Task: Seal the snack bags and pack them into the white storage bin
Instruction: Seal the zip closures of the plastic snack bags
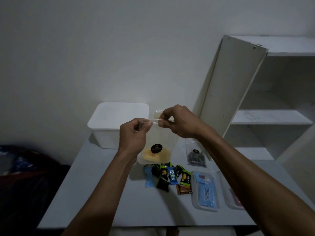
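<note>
I hold a clear zip snack bag (159,142) upright above the table, with yellow chips and a black round label near its bottom. My left hand (133,137) pinches the left end of its top strip. My right hand (179,122) pinches the strip just to the right. The white storage bin (117,124) stands behind my left hand at the table's far left. Another clear bag with dark snacks (196,155) lies flat to the right. Behind my right hand part of a further clear bag (157,114) shows.
Several small wrapped candies (167,176) lie scattered below the held bag. Two clear lidded containers (205,191) sit at the right of the white table (95,193). A white shelf unit with an open door (233,86) stands at the back right. Dark cloth lies at the left.
</note>
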